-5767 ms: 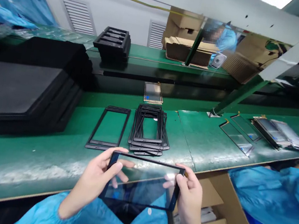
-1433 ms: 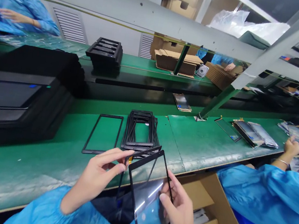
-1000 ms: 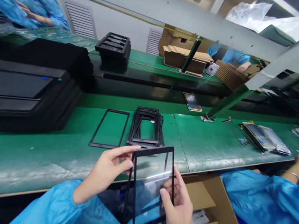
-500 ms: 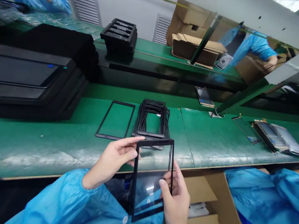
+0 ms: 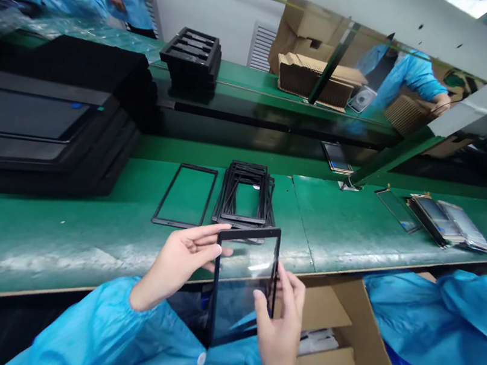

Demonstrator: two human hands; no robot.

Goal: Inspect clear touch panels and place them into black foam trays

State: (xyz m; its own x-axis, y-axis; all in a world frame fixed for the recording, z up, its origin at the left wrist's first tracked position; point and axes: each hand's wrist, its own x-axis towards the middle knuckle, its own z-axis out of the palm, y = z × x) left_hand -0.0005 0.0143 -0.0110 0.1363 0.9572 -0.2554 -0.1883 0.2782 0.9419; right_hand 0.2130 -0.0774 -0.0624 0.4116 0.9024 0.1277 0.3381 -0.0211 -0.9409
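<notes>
A clear glass panel with a black border (image 5: 245, 268) is held up in front of my chest, over the bench's front edge. My left hand (image 5: 179, 264) pinches its upper left edge, thumb in front and fingers behind. On the opposite side, my right hand (image 5: 282, 319) grips the right edge, its thumb lying over the glass and its other fingers behind and beside the edge. Just beyond the panel lies an untidy stack of black rectangular frames (image 5: 226, 195). One single black frame (image 5: 210, 202) rests flat to the left of that stack.
Large black trays (image 5: 107, 144) are piled on the left of the green bench (image 5: 123, 250). Smaller black trays (image 5: 193, 56) stand on the back shelf. Several screen panels (image 5: 441, 221) lie at right. An open cardboard box (image 5: 365, 347) sits below, beside a co-worker's blue sleeve (image 5: 436, 327).
The panel has tilted a little and moved slightly left, with both hands still on it. My right thumb sits a bit further over the glass. Another person in blue appears at the upper left.
</notes>
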